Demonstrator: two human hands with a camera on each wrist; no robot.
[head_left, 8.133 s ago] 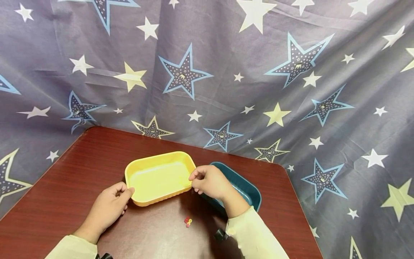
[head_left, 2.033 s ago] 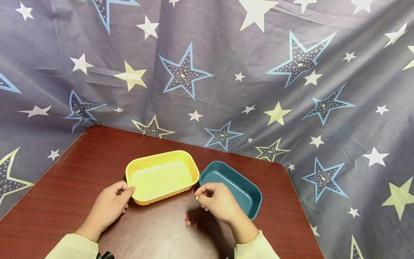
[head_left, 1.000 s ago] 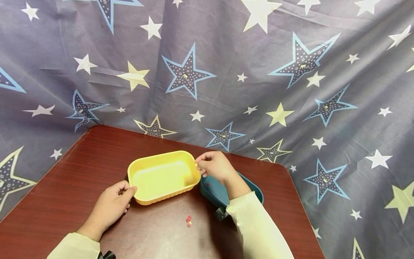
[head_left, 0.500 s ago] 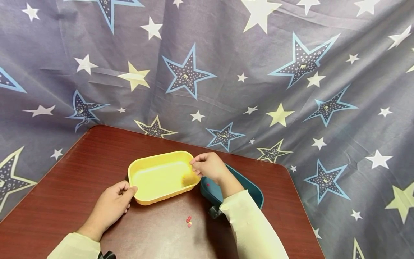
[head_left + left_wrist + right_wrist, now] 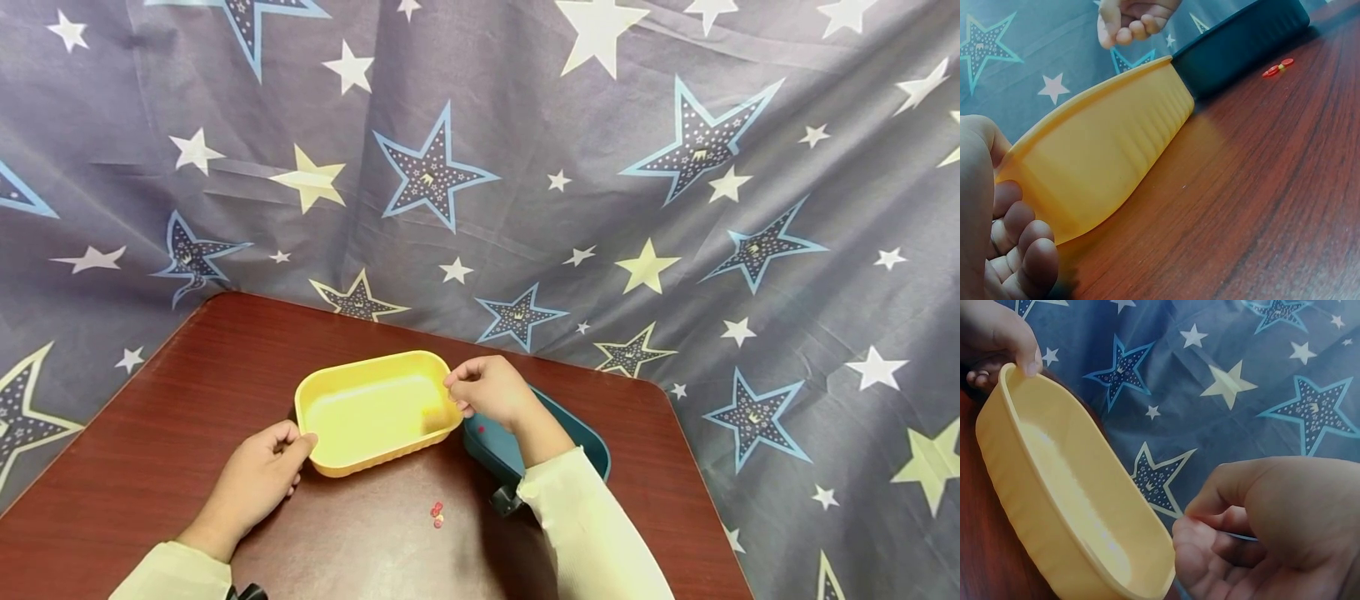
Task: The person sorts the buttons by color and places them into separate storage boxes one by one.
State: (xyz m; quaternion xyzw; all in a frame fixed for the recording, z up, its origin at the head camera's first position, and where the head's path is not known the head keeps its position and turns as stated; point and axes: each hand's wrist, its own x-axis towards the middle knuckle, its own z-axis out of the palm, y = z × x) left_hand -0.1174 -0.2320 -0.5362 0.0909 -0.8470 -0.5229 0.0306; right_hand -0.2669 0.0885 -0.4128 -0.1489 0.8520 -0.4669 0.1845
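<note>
Your left hand (image 5: 258, 475) pinches the rim of the yellow tray (image 5: 360, 417) at its near-left corner, thumb over the edge and the other fingers curled outside the wall. The tray sits upright on the dark red table (image 5: 352, 542), roughly mid-table, with its open side up.

Your right hand (image 5: 497, 392) is over the tray's right end, its fingers bent and the tips of thumb and forefinger together; you cannot tell from any view whether something small is caught between them. Beneath it, inside the yellow tray, a deeper yellow patch shows near the right end, too blurred to make out.

The teal tray (image 5: 501, 448) stands just to the right, set at an angle, partly covered by your right wrist and forearm. A single red piece (image 5: 481, 429) shows inside it. Near you, in front of the gap between the two trays, a few small red pieces (image 5: 1288, 62) lie close together on the table with a yellow piece (image 5: 1282, 67) among them.

Pale cream sleeves (image 5: 592, 525) cover your forearms, and a grey curtain (image 5: 517, 250) patterned with stars hangs behind the table.
</note>
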